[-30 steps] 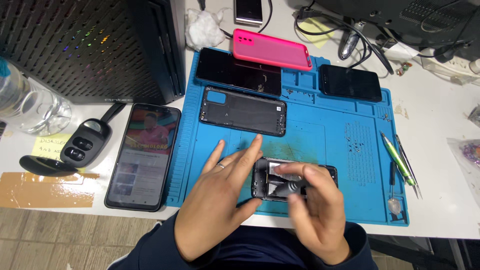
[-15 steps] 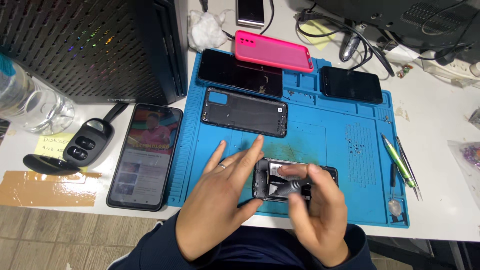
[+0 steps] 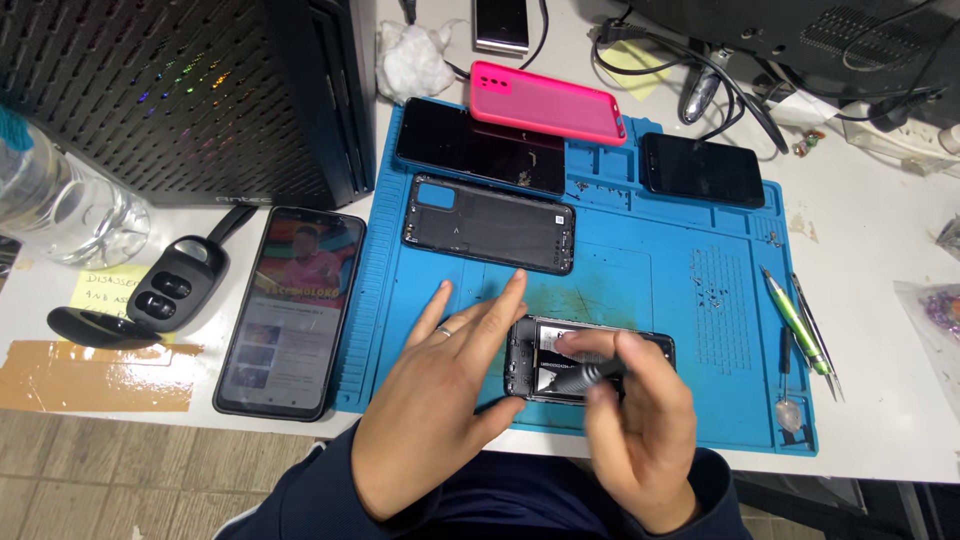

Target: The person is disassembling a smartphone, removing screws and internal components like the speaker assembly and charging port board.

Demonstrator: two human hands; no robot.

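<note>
Right hand (image 3: 640, 430) fingers pinch a slim dark screwdriver (image 3: 590, 376) over an opened phone (image 3: 590, 370) lying at the near edge of the blue repair mat (image 3: 680, 290); the left hand (image 3: 440, 400), fingers spread flat, steadies the phone's left end.

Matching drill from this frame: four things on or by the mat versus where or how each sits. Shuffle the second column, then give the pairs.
1. pink phone case
2. green tool
3. lit phone
4. opened phone

A. under both hands
B. off the blue mat, to its left
C. mat's top edge
D. mat's right edge

Pairs: 1-C, 2-D, 3-B, 4-A
</note>
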